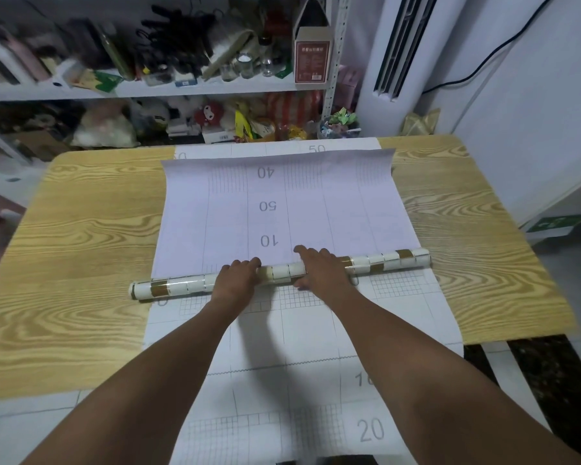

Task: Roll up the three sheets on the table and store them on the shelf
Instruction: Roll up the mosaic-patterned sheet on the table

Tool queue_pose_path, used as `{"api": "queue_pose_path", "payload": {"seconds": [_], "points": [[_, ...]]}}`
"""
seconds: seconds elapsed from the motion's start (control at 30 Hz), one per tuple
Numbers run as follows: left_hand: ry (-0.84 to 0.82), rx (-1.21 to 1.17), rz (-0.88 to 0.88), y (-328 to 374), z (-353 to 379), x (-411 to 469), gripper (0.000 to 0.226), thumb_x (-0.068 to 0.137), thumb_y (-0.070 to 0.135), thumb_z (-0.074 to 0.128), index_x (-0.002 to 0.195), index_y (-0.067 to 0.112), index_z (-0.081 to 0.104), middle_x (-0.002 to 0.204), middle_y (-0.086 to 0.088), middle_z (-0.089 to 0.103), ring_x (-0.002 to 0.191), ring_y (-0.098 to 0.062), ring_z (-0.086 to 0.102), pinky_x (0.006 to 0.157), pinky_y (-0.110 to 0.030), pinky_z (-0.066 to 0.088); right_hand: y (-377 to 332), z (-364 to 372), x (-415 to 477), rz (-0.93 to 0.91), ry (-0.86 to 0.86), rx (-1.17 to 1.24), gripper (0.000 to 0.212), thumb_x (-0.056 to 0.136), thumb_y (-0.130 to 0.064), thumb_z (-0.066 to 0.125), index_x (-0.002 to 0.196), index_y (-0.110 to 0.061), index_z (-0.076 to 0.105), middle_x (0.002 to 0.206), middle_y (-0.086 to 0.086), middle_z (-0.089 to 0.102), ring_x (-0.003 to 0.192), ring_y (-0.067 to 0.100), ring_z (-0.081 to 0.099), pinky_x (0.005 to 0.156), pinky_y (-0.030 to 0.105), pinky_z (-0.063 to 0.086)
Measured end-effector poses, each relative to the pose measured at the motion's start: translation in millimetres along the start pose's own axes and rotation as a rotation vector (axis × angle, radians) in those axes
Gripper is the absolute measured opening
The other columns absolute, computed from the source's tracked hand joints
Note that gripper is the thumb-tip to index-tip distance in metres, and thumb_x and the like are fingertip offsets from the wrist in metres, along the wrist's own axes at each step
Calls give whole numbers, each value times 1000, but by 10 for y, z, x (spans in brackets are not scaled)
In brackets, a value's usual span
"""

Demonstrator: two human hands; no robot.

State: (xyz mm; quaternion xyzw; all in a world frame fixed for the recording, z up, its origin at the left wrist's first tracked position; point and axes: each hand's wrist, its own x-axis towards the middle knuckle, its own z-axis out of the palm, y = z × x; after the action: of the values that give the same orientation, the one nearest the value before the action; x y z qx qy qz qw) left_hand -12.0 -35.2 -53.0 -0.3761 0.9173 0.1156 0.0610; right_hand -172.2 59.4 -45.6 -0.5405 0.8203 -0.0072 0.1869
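A sheet is partly rolled into a tube with white and gold tiles on its outside, lying across the table's middle. Its unrolled part stretches away from me, pale with printed numbers 10, 50, 40. My left hand and my right hand rest on top of the tube near its centre, fingers curved over it. Beneath lies another sheet, white with grid lines, running from the far edge to the near edge and hanging over. A third sheet cannot be told apart.
The wood-grain table has bare surface on both sides of the sheets. Behind it stands a cluttered metal shelf with bottles, a red box and soft toys. A white air conditioner stands at the back right.
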Motion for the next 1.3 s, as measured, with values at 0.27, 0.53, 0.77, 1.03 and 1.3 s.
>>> {"api": "queue_pose_path", "payload": {"seconds": [0.27, 0.53, 0.77, 1.03, 1.3], "points": [[-57, 43, 16, -50, 103, 38, 31, 94, 24, 51, 123, 13, 49, 129, -7, 48, 113, -28, 47, 94, -34, 36, -11, 17, 0, 4, 53, -144, 36, 91, -37, 57, 122, -18, 56, 125, 3, 46, 114, 25, 41, 91, 35, 36], [-61, 83, 7, -42, 106, -12, 61, 86, 40, 62, 134, 16, 34, 126, -6, 42, 115, -25, 42, 97, -35, 34, -35, 28, -48, -29, 62, -120, 43, 92, -9, 52, 133, -17, 43, 122, 3, 51, 116, 23, 45, 93, 38, 35], [-55, 36, 14, -46, 79, -16, 38, 89, 22, 57, 123, 12, 43, 120, -8, 46, 108, -27, 45, 89, -35, 35, -36, 62, -52, 19, 60, -101, 22, 95, -13, 52, 116, -13, 45, 109, 2, 56, 105, 24, 51, 89, 38, 37], [-76, 103, 18, -65, 44, 55, 37, 94, 27, 49, 128, 14, 47, 121, -10, 44, 111, -29, 42, 94, -38, 33, -67, 71, -57, 40, 73, -172, 46, 93, -51, 48, 120, -15, 57, 124, 2, 46, 118, 23, 40, 93, 43, 37], [-43, 42, 61, -97, 70, 19, 37, 93, 5, 44, 128, 16, 37, 117, -6, 54, 104, -28, 52, 92, -36, 34, -57, 71, -36, 65, 53, -115, 56, 83, -38, 68, 127, -14, 41, 122, 3, 55, 116, 23, 46, 95, 39, 36]]}}
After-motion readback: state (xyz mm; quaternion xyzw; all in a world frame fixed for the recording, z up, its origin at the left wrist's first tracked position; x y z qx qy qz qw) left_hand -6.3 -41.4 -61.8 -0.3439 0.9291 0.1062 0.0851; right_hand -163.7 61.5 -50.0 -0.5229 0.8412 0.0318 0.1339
